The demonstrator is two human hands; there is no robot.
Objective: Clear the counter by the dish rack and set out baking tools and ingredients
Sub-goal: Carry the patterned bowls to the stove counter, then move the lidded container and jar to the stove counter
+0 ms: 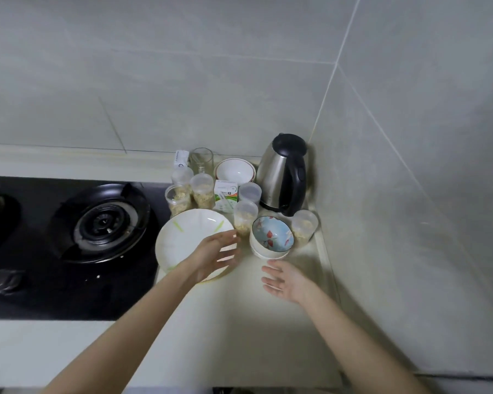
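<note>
Black gas hob [69, 265] at far left, burner [103, 223] in the middle of it, knob [5, 280] at its near edge. Just right of the hob, on the pale bench [239, 322]: three clear plastic tubs [202, 194] of oat-like flakes. Behind them are a small white box [181, 159] with unreadable print and an empty glass [201, 160]. In front of the tubs is a big white plate [182, 240] with green streaks.

Left hand [217, 257] is over the plate's near right rim, grip spread and holding nothing; contact with the plate is unclear.

Next right is a white-and-green carton [225, 196], label too small to read. A red-rimmed white bowl [234, 170] sits behind it, and two more tubs [245, 217] just beside it.

Blue floral bowl [272, 233] is stacked in white bowls. Right hand [285, 280] is just in front of that stack, palm turned inward, grip spread and holding nothing.

Steel kettle [282, 174] with black lid and handle stands in the corner; no brand is legible. Last tub [304, 227] stands right of the floral bowl, at the wall.
</note>
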